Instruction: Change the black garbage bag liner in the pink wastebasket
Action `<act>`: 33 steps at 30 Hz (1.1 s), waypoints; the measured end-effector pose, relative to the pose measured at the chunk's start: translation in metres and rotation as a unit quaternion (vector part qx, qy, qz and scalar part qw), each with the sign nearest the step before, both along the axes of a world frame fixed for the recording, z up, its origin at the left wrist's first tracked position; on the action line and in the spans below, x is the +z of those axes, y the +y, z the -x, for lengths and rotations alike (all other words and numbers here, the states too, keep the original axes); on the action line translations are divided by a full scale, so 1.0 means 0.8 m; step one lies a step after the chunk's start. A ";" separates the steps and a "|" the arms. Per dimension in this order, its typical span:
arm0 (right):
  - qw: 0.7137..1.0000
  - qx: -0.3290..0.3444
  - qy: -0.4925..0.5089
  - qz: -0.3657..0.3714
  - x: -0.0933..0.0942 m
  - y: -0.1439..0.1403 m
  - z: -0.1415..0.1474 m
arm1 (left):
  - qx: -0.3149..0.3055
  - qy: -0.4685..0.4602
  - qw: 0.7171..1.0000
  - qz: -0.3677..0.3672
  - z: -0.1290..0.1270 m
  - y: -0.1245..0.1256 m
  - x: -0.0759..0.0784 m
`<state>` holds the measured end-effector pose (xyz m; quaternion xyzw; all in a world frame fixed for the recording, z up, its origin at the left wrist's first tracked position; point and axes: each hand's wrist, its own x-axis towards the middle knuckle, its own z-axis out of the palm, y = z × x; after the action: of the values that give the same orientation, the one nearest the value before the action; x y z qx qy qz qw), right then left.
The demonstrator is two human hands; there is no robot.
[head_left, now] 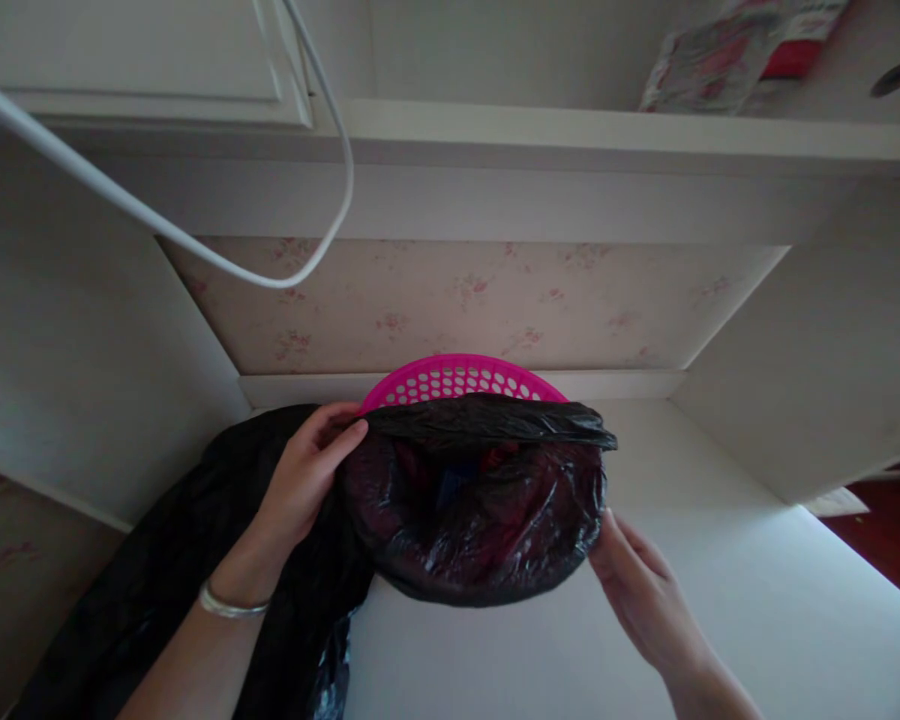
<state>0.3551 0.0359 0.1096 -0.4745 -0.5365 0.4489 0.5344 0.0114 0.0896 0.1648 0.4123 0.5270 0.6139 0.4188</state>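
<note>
Two bare hands work at a black plastic bag stretched over a pink perforated basket. Nearest the camera, the right hand enters from the lower right with its fingers extended and only loosely curved, their tips touching the bag's lower right edge; whether they pinch the film there or merely press against it cannot be told. Left hand, with a silver bangle at the wrist, lies across the bag's left side; its fingers are bent over the bag's upper rim, thumb on the near side, so the film is gripped between them. Between the two sets of fingers the bag bulges toward the camera, glossy, with dark red shapes showing faintly through it. Slack black film trails down and left, beneath the left forearm. Under the right hand runs a white table, bare on that side. Just beyond the left fingers the basket's rim rises above the bag's folded top edge; only that upper arc is uncovered. Farther back stands a floral-papered panel, then a white shelf above it. A white cable loops down above and left of the left fingers. A patterned packet lies on the shelf, far up and right of the right fingers.
</note>
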 end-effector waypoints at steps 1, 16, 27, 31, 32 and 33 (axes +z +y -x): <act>0.999 0.016 0.036 0.008 0.001 -0.002 0.003 | 0.007 0.006 1.000 -0.004 -0.003 0.001 0.000; 0.995 0.000 0.104 -0.002 -0.002 -0.022 0.027 | 0.073 0.006 0.997 -0.008 -0.004 0.001 -0.012; 0.991 0.096 -0.066 0.057 -0.027 -0.016 -0.001 | 0.101 -0.027 0.994 0.011 0.004 0.004 -0.013; 0.996 0.013 0.081 0.025 -0.007 -0.012 -0.016 | 0.092 -0.062 0.993 0.032 0.005 0.010 -0.010; 0.992 -0.006 0.120 0.035 0.002 -0.009 -0.018 | 0.088 -0.073 0.993 0.040 0.004 0.012 -0.009; 0.987 -0.021 0.149 0.053 0.011 -0.005 -0.019 | 0.084 -0.085 0.992 0.047 0.004 0.016 -0.009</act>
<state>0.3704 0.0317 0.1182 -0.4410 -0.4159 0.5313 0.5919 0.0083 0.1020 0.1578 0.2929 0.5500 0.6545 0.4281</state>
